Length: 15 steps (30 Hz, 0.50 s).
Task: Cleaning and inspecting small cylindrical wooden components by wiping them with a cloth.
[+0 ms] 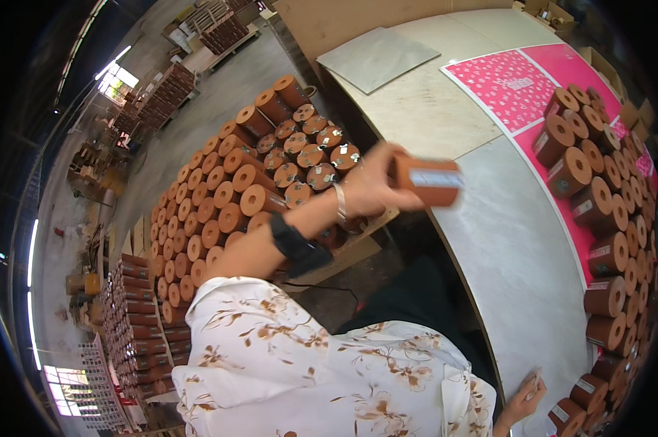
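My left hand (pixel 376 182) grips a reddish-brown cylinder (pixel 434 182) with a pale label strip on its side. The hand and cylinder are slightly blurred, held above the near edge of the worktable (pixel 511 240). A pale bracelet and a black band circle my left wrist and forearm. At the lower right, my right hand (pixel 525 400) is over the table with its fingers pinched together. Something small and whitish shows at its fingertips, too small to name. Close to that hand, labelled brown cylinders (pixel 587 391) lie on their sides.
Stacked hollow cylinders (pixel 223 193) fill the left of the table, some topped with patterned ends (pixel 310 155). More cylinders (pixel 591 197) are piled along the table's right side over a pink printed sheet (pixel 500 84). A grey board (pixel 378 58) lies at the far end.
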Available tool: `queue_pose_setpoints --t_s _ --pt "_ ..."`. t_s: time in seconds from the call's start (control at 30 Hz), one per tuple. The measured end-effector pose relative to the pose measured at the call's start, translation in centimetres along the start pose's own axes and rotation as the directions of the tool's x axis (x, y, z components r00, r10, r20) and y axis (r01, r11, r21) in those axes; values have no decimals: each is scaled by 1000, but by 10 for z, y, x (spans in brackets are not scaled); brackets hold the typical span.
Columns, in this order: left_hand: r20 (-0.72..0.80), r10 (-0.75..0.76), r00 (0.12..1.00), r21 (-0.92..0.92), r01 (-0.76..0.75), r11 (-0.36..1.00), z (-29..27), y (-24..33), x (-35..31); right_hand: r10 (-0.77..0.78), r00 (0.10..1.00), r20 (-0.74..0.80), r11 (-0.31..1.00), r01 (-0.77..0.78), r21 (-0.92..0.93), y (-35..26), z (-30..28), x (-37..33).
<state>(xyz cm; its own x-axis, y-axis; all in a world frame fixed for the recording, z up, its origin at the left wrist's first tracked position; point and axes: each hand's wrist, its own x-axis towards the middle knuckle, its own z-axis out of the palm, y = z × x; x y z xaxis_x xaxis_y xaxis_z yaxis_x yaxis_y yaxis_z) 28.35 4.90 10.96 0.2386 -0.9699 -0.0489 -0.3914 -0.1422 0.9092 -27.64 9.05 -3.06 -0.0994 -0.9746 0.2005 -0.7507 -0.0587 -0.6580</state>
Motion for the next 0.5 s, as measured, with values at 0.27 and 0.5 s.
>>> queue_pose_setpoints --t_s 0.27,0.5 --pt "-670 -103 736 508 554 659 -229 -105 1 -66 992 -109 989 50 -142 -61 2 12" --pt "-826 -97 555 504 806 310 -298 -186 2 -15 999 -34 962 5 -274 -90 1 17"
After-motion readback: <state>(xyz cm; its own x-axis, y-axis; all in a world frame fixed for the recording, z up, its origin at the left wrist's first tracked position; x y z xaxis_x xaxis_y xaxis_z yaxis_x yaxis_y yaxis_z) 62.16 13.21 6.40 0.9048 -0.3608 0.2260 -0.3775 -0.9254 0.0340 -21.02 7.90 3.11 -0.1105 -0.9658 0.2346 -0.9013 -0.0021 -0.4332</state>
